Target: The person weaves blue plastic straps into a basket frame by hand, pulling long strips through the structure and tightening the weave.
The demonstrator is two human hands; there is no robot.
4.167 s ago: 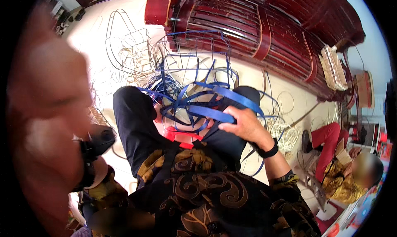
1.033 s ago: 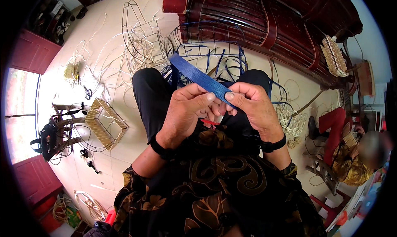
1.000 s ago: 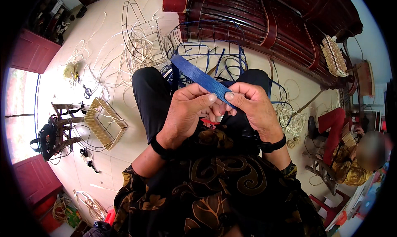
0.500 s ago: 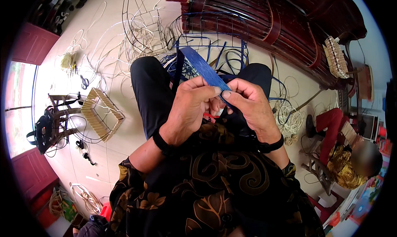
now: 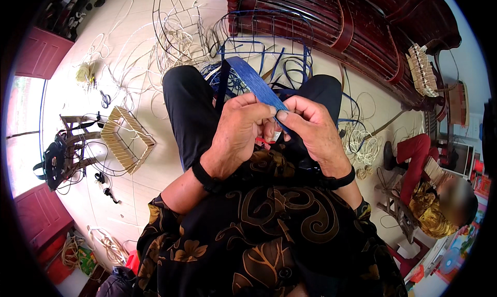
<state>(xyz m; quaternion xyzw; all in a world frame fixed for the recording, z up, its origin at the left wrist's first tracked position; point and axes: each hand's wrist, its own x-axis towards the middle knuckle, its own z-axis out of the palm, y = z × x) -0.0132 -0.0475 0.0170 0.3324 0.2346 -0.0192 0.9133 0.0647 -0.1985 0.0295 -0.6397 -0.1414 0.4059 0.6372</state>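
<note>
A broad blue strip (image 5: 252, 81), looking like woven or plastic band, arches up from between my knees and ends in my fingers. My left hand (image 5: 239, 122) pinches its near edge between thumb and fingers. Close beside it, my right hand (image 5: 314, 127) grips the same strip, thumb pressed on top. The two thumbs almost meet over the band. Just below, a small red and white item (image 5: 269, 140) is mostly hidden by my fingers. Past my knees stands a wire frame (image 5: 264, 35) partly wrapped in blue strips.
Tangled pale cord (image 5: 173, 51) lies on the tiled floor, with another coil (image 5: 364, 147) to the right. A rectangular slatted frame (image 5: 128, 140) sits at left by a small wooden stool (image 5: 80, 141). A dark red wooden bench (image 5: 331, 33) stands behind. Another person (image 5: 432, 193) sits at right.
My hands stay almost in place, still pinching the blue strip. The strip's raised loop has shifted very slightly, and the whole view has tilted a little.
</note>
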